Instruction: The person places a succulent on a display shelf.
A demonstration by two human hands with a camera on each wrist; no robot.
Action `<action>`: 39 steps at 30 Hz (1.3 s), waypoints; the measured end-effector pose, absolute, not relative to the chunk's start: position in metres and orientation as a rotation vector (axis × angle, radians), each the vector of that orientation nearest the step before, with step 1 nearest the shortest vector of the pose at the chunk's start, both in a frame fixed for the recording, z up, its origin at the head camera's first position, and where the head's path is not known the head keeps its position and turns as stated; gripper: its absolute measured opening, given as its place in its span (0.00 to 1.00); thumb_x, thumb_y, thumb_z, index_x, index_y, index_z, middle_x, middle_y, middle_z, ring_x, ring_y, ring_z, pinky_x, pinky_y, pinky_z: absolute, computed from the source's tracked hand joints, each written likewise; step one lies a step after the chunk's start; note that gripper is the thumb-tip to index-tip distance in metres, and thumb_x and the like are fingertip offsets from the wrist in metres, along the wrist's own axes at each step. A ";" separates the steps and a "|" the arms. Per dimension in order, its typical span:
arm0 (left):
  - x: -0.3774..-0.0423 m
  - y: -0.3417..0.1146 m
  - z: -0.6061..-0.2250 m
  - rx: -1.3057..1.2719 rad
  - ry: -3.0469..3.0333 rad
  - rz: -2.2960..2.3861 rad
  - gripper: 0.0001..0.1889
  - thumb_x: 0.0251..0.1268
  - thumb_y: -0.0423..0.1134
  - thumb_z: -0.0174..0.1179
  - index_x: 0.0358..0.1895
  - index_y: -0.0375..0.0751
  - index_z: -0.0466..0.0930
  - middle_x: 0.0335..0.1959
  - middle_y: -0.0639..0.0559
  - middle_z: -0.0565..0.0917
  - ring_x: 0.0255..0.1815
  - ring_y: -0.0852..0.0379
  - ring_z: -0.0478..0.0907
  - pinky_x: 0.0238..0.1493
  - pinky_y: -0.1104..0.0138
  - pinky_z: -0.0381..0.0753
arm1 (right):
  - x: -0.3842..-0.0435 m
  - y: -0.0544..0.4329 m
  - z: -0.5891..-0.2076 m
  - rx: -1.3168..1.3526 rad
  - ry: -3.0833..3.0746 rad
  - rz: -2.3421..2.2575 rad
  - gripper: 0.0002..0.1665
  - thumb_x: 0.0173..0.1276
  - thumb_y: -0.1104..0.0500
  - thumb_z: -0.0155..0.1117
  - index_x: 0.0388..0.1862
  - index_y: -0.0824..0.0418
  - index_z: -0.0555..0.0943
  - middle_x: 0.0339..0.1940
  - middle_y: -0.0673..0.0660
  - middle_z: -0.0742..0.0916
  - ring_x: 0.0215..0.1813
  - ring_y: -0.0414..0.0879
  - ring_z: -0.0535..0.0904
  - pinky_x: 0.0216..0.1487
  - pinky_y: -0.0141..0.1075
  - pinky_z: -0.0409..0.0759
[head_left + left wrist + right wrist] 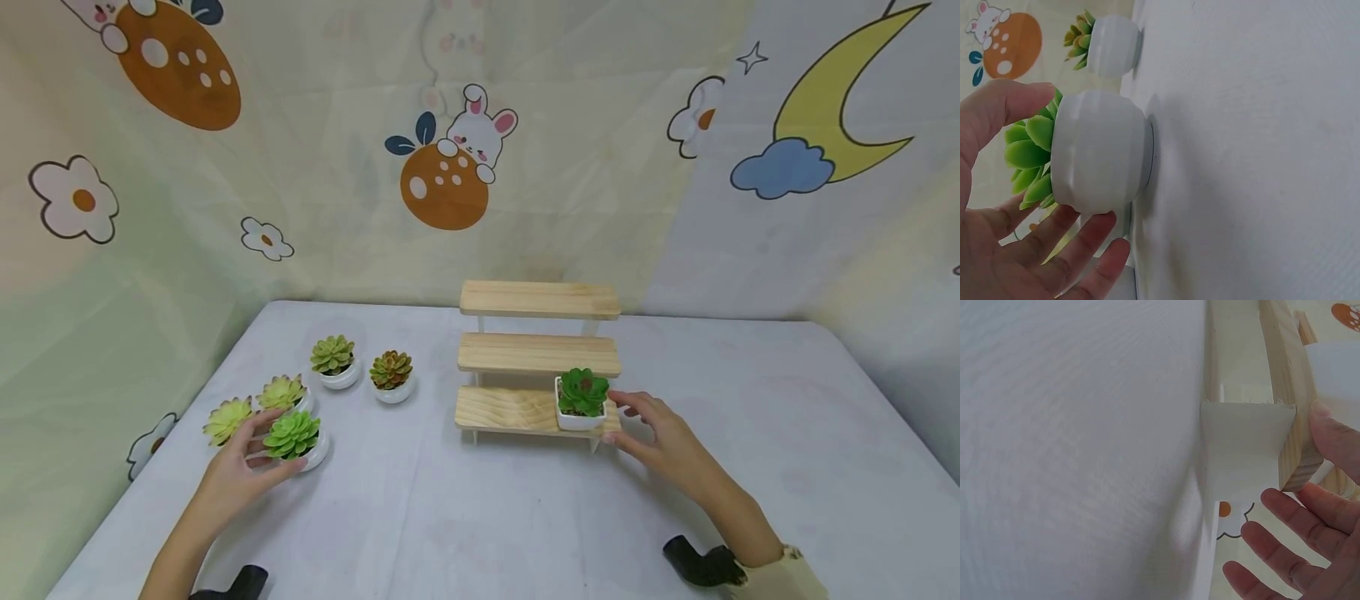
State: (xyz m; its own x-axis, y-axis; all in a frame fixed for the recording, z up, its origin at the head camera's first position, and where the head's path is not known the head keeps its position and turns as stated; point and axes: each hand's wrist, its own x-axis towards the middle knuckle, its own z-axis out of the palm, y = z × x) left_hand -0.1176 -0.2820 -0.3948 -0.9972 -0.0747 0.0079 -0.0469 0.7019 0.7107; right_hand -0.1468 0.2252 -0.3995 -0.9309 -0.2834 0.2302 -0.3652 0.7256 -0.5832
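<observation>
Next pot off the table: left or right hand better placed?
Left, I'd say. The left hand has thumb and fingers either side of the potted bright green succulent; the right hand is across the table, at the right end of the wooden stand.

A bright green succulent (291,433) in a round white pot (1100,153) is standing upright on the table (480,517), right by the left hand (242,467). A dark green one (583,392) in a square white pot (579,422) is sitting on the stand's (506,408) lowest tier, at its right end, near the right hand (666,439).
</observation>
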 end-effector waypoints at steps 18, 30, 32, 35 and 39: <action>-0.124 -0.281 -0.401 0.064 -2.861 -1.164 0.42 0.47 0.42 0.72 0.64 0.36 0.57 0.52 0.36 0.72 0.35 0.72 0.70 0.34 0.74 0.77 | -0.146 0.224 -0.396 0.511 -2.818 0.972 0.34 0.60 0.53 0.66 0.62 0.66 0.70 0.54 0.60 0.79 0.51 0.55 0.76 0.51 0.53 0.75; -0.122 -0.277 -0.399 0.079 -2.899 -1.123 0.43 0.46 0.44 0.72 0.64 0.37 0.57 0.52 0.36 0.71 0.37 0.63 0.73 0.35 0.75 0.78 | -0.148 0.225 -0.401 0.547 -2.788 0.944 0.33 0.59 0.54 0.67 0.60 0.67 0.71 0.54 0.61 0.80 0.49 0.54 0.77 0.48 0.52 0.76; -0.121 -0.276 -0.399 0.078 -2.898 -1.120 0.44 0.46 0.45 0.73 0.64 0.37 0.57 0.51 0.36 0.71 0.38 0.60 0.73 0.35 0.75 0.78 | -0.148 0.225 -0.401 0.548 -2.788 0.953 0.33 0.59 0.54 0.67 0.60 0.67 0.71 0.54 0.62 0.80 0.49 0.55 0.77 0.48 0.52 0.76; -0.121 -0.274 -0.397 0.072 -2.895 -1.108 0.44 0.46 0.46 0.73 0.64 0.37 0.57 0.51 0.37 0.71 0.39 0.57 0.74 0.35 0.75 0.77 | -0.147 0.225 -0.401 0.552 -2.789 0.955 0.33 0.60 0.54 0.67 0.60 0.68 0.70 0.54 0.62 0.79 0.49 0.55 0.77 0.49 0.53 0.76; -0.120 -0.271 -0.394 0.046 -2.884 -1.090 0.44 0.46 0.47 0.73 0.65 0.38 0.58 0.52 0.37 0.72 0.41 0.53 0.74 0.34 0.74 0.77 | -0.148 0.225 -0.400 0.554 -2.788 0.954 0.32 0.60 0.54 0.66 0.60 0.68 0.70 0.54 0.62 0.79 0.49 0.55 0.77 0.49 0.53 0.76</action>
State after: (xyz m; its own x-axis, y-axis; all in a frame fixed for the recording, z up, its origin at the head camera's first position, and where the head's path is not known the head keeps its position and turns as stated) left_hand -0.1205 -0.2707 -0.3936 -0.9979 -0.0485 0.0434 -0.0077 0.7500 0.6614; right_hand -0.1475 0.2252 -0.4002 -0.9218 -0.2967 0.2494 -0.3873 0.7305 -0.5624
